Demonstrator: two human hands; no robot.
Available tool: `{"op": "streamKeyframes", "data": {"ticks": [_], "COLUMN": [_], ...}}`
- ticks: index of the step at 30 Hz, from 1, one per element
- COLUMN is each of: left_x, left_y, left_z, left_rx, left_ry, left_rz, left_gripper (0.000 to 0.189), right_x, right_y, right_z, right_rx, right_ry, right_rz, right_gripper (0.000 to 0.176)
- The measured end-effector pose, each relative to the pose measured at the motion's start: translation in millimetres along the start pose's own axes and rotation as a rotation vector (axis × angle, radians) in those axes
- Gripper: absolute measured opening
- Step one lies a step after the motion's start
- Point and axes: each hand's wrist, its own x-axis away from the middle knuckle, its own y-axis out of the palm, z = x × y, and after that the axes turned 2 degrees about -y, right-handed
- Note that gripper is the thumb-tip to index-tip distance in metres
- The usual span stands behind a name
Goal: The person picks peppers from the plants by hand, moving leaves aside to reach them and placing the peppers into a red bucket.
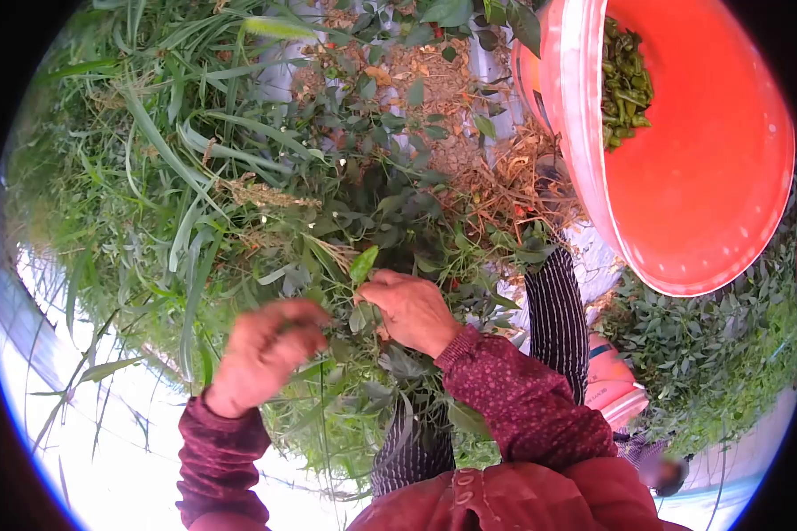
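Observation:
My right hand [412, 310] is among the leaves of a pepper plant [390, 212], back of the hand up, its fingers bent together at the foliage. A bright green leaf [363, 264] stands just beyond its fingertips. Whatever those fingers grip is hidden. To the left, my left hand [274, 350] hangs over the foliage, apart from the right one. Motion smears its curled fingers, so I cannot make out anything in them.
A large red bucket [700, 195] at the upper right holds green peppers [626, 84]. Tall grass [150, 177] crowds the left. Dry plant litter [522, 177] lies by the bucket. Another red bucket [613, 385] and a person [660, 469] are at the lower right.

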Motion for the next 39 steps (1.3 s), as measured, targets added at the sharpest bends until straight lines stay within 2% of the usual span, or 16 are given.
{"op": "streamKeyframes", "data": {"ticks": [2, 4, 6, 10, 12, 15, 18, 20, 23, 25, 26, 28, 29, 31, 36, 39], "left_x": [-10, -39, -69, -86, -81, -65, -49, -45, -34, -23, -19, -16, -17, -12, -16, -26], "left_y": [-8, -6, 2, 19, 21, 12, 16, 20, 6, -5, -7, -12, -12, -7, 39, 68], "left_z": [4, 3, -1, -17, -23, -3, -3, -5, 0, 15, 20, 11, 4, -8, -23, -22], "left_rx": [0.175, -0.284, -0.386, -0.557, -0.468, -0.083, 0.045, 0.076, 0.182, 0.45, 0.448, 0.485, 0.478, 0.542, 0.539, 0.324], "left_ry": [-0.044, 0.068, -0.061, -0.154, 0.24, -0.015, 0.082, 0.228, 0.093, 0.15, 0.123, 0.076, 0.091, 0.112, -0.018, 0.15], "left_rz": [0.15, 0.218, -0.123, -0.222, 0.037, -0.14, -0.164, -0.119, -0.194, -0.285, -0.193, -0.024, -0.028, 0.017, 0.062, 0.153], "left_gripper": [0.025, 0.03, 0.036, 0.036, 0.034, 0.029, 0.025, 0.021, 0.018, 0.021, 0.021, 0.023, 0.023, 0.025, 0.023, 0.022], "right_x": [0, -1, 0, 0, -3, -4, -11, -12, -13, -11, -9, -14, -16, -13, -15, -16], "right_y": [0, 1, -3, 4, 6, 10, 12, 8, -4, -4, -2, -3, -8, -22, -20, -6], "right_z": [-3, -3, -5, 3, 6, 12, 11, 7, 2, 8, 7, 4, 4, -3, -2, -2], "right_rx": [0.108, 0.111, 0.132, 0.101, -0.013, -0.232, -0.54, -0.513, -0.464, -0.344, -0.347, -0.955, -0.95, -1.403, -1.372, -1.413], "right_ry": [-0.003, -0.034, -0.063, 0.029, 0.036, 0.059, 0.097, 0.088, 0.108, 0.268, 0.268, 0.403, 0.392, 0.596, 0.594, 0.493], "right_rz": [-0.018, -0.003, -0.013, -0.026, 0.02, 0.098, 0.117, 0.113, 0.084, 0.012, 0.01, 0.056, 0.068, 0.121, 0.117, 0.267], "right_gripper": [0.031, 0.032, 0.032, 0.032, 0.031, 0.031, 0.033, 0.031, 0.029, 0.028, 0.028, 0.023, 0.023, 0.016, 0.017, 0.018]}}
